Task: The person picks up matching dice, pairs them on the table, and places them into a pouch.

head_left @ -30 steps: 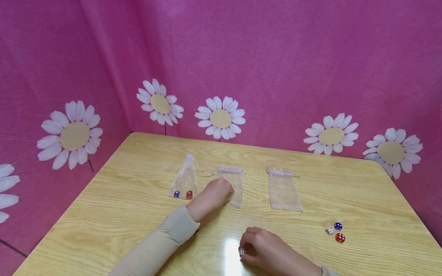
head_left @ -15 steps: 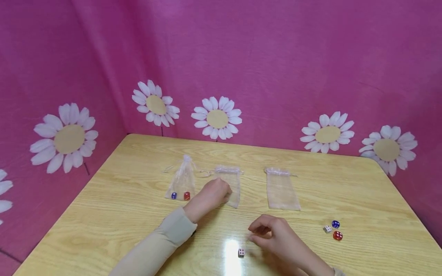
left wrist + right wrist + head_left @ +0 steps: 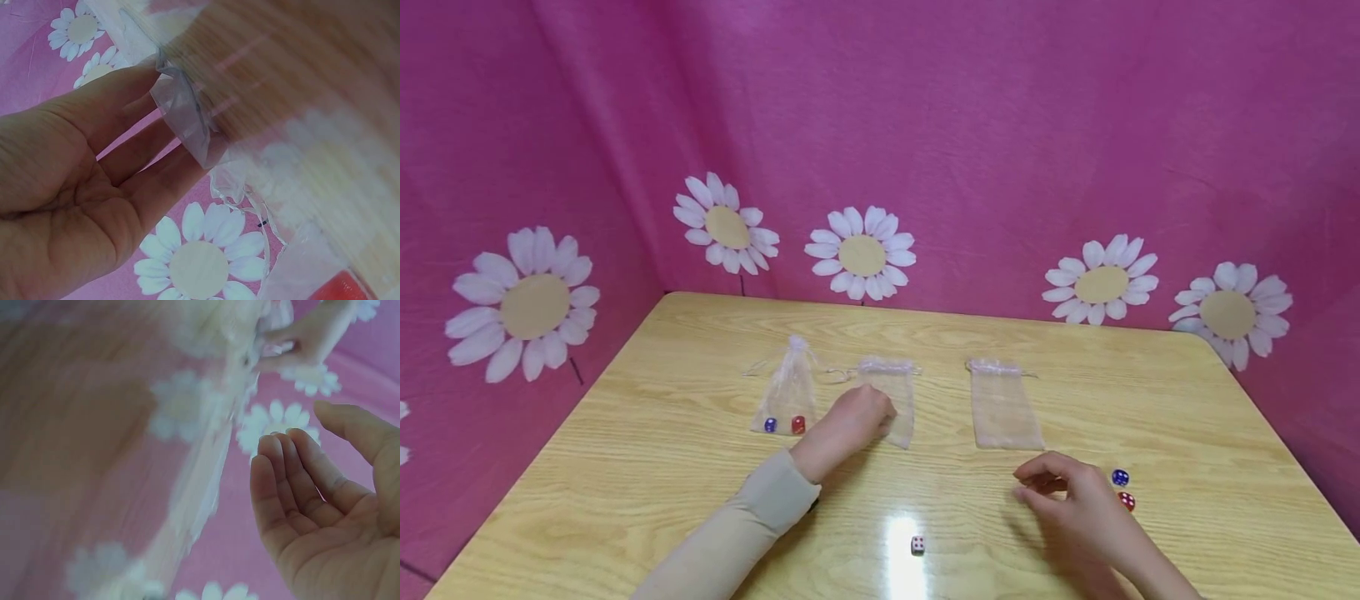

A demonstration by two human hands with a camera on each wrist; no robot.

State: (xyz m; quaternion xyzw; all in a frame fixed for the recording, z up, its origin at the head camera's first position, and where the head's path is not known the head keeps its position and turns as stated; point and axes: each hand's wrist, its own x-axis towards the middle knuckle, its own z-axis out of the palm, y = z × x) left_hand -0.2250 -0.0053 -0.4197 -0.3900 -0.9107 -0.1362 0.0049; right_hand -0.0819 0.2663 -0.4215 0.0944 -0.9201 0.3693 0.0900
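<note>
My left hand [image 3: 853, 417] lies over the lower part of the middle organza bag [image 3: 895, 385]. In the left wrist view, that hand [image 3: 106, 150] pinches a fold of the sheer fabric [image 3: 184, 115] at its fingertips. My right hand [image 3: 1075, 492] is above the table at the right, thumb and fingers apart, holding nothing. Just beyond it are a blue die [image 3: 1120, 477] and a red die [image 3: 1126, 501], the latter partly covered by the hand. A white die [image 3: 918, 545] with red pips sits near the front. Another white die is hidden behind the right hand.
A gathered organza bag [image 3: 792, 379] at the left has a blue die [image 3: 771, 425] and a red die [image 3: 798, 425] at its bottom. A flat organza bag [image 3: 1003, 408] lies right of the middle one. Pink flowered curtains [image 3: 970, 167] surround the wooden table [image 3: 647, 392].
My right hand let go of the white die on the table, lifted off it and moved right toward the other dice. The left hand stays at the middle bag.
</note>
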